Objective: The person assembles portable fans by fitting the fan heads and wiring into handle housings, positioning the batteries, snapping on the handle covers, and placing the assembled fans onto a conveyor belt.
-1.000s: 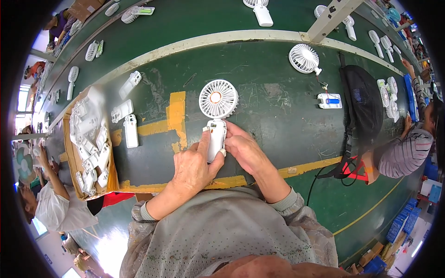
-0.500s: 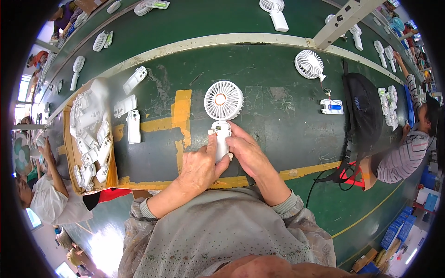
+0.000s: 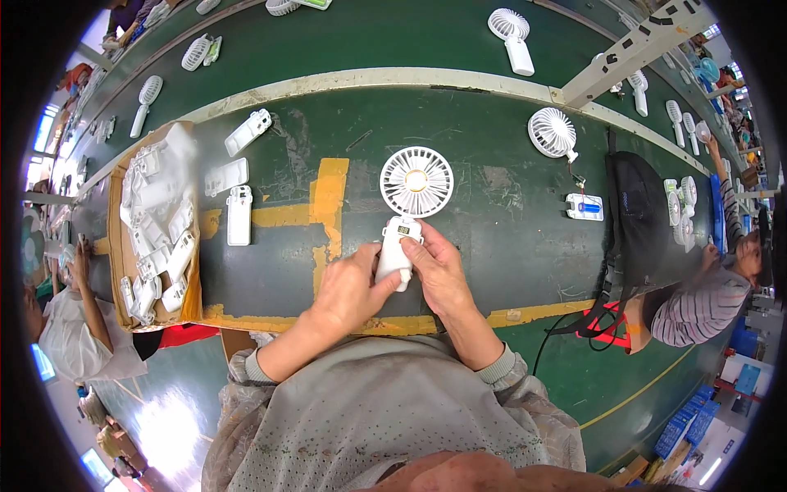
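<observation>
In front of me is a white handheld fan (image 3: 416, 182), its round grille pointing away from me and its handle toward me. A small dark display shows near the top of the handle. My left hand (image 3: 343, 289) is closed on the handle's left side and lower end. From the right, my right hand (image 3: 443, 275) grips the same handle, the thumb lying on its front below the display. Left of the fan lie white handle shells, one upright (image 3: 239, 216), one tilted (image 3: 248, 132) and a third (image 3: 226, 177) between them.
A cardboard box (image 3: 197, 289) of white shells stands left. At right lie an opened fan head (image 3: 552, 133), wired to a handle half with a blue battery (image 3: 585, 207), and a black bag (image 3: 638, 217). Beyond a pale rail (image 3: 344, 78), more fans lie on a green belt. People sit both sides.
The fan now sits slightly farther right in the view, its handle tilted. My right thumb has moved up onto the handle's front. The orange glow at the grille's centre has faded to a ring.
</observation>
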The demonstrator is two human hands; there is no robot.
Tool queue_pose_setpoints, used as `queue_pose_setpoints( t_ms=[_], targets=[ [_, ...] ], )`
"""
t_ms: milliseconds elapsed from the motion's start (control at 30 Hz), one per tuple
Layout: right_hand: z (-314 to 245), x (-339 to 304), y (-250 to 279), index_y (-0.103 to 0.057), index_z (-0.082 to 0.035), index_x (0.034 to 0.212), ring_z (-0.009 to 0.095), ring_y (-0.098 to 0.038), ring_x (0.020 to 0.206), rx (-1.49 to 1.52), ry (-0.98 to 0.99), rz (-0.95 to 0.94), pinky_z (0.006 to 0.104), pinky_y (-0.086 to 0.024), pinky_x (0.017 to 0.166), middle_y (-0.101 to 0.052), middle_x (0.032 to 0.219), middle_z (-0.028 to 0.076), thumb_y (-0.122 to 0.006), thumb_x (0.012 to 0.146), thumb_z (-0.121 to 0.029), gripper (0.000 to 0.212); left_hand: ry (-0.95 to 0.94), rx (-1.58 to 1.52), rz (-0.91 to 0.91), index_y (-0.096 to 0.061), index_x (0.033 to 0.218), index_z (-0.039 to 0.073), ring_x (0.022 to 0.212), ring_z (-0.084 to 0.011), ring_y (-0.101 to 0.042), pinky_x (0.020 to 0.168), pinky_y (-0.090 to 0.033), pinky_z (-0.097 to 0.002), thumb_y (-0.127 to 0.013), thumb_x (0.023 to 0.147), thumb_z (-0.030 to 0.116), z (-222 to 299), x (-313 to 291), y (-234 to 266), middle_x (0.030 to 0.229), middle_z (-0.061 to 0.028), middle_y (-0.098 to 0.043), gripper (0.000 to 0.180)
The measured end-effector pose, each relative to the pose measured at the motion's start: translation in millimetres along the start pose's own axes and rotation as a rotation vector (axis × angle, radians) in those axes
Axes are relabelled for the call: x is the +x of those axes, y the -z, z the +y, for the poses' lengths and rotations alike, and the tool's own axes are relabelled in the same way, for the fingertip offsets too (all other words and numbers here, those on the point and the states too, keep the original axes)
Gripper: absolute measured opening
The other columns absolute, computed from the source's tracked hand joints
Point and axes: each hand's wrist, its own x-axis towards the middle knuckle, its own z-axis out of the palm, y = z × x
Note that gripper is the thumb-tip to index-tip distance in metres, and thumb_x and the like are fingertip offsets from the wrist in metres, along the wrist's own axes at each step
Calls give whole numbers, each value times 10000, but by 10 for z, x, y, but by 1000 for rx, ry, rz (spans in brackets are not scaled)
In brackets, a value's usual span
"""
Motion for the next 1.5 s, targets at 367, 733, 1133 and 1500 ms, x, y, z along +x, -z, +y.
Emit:
queue_pose_setpoints(
  t_ms=[367, 733, 1133, 1500],
  targets=[
    [-109, -71, -81, -370, 6, 1282, 256, -498, 1150, 122, 127, -61, 397, -403, 981, -513, 1223, 165, -611, 856, -156, 515, -13, -325, -175, -482, 936, -43, 685, -374, -626, 596, -475, -432, -560, 847, 289, -73, 69, 33, 786, -253, -612, 352],
    [-133, -117, -98, -431, 10, 1208, 253, -570, 1031, 210, 64, 10, 383, -457, 907, -566, 1114, 157, -643, 824, -149, 467, -206, -134, -44, -488, 892, -56, 578, -396, -600, 566, -482, -448, -584, 813, 250, -59, 42, -23, 638, -221, -597, 330],
    [-151, -2, -145, -408, -7, 1239, 204, -533, 1095, 99, 133, -59, 341, -436, 932, -540, 1189, 132, -555, 884, -92, 393, 78, -483, -154, -543, 942, -43, 659, -254, -605, 601, -468, -375, -554, 850, 263, -97, 127, 20, 734, -175, -600, 320],
    [-240, 121, 60, -400, 17, 1272, 176, -501, 1119, -153, 203, 14, 295, -396, 958, -539, 1190, 136, -534, 914, -160, 421, 164, -1095, -332, -537, 1043, 11, 592, -106, -573, 545, -470, -206, -520, 903, 242, -159, 468, 176, 767, -74, -629, 271]
  ],
)
